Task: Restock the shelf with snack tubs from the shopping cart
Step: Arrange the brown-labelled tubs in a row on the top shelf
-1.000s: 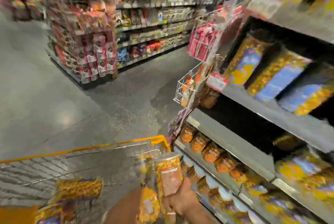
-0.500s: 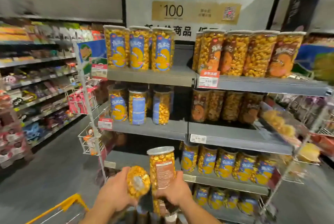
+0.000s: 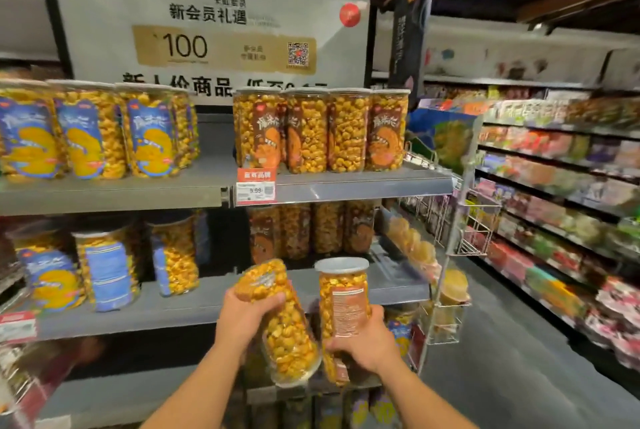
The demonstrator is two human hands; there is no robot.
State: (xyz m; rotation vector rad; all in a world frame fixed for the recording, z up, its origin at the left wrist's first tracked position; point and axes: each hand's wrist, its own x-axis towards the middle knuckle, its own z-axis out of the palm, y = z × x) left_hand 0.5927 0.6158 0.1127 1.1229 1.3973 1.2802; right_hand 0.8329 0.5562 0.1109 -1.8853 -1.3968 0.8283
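Observation:
I hold two clear popcorn tubs in front of the shelving. My left hand (image 3: pixel 242 319) grips a tilted snack tub (image 3: pixel 280 324), its end pointing up-left and its lid end down-right. My right hand (image 3: pixel 363 342) grips an upright snack tub (image 3: pixel 343 300) with a grey lid and an orange-brown back label. Both tubs hang before the middle shelf (image 3: pixel 391 290), whose front right part is bare. Brown-label tubs (image 3: pixel 311 231) stand at the back of that shelf. The shopping cart is out of view.
The top shelf (image 3: pixel 346 186) carries a row of brown-label tubs (image 3: pixel 318 130) on the right and blue-label tubs (image 3: pixel 90 130) on the left. More blue-label tubs (image 3: pixel 104 265) fill the middle shelf's left. A wire side rack (image 3: pixel 446 293) hangs at the right end, beside the aisle floor (image 3: pixel 502 359).
My view swung from the cart and aisle to face the shelving, then closer. Both hands rose with their tubs toward the middle shelf. The left tub's end now points up-left.

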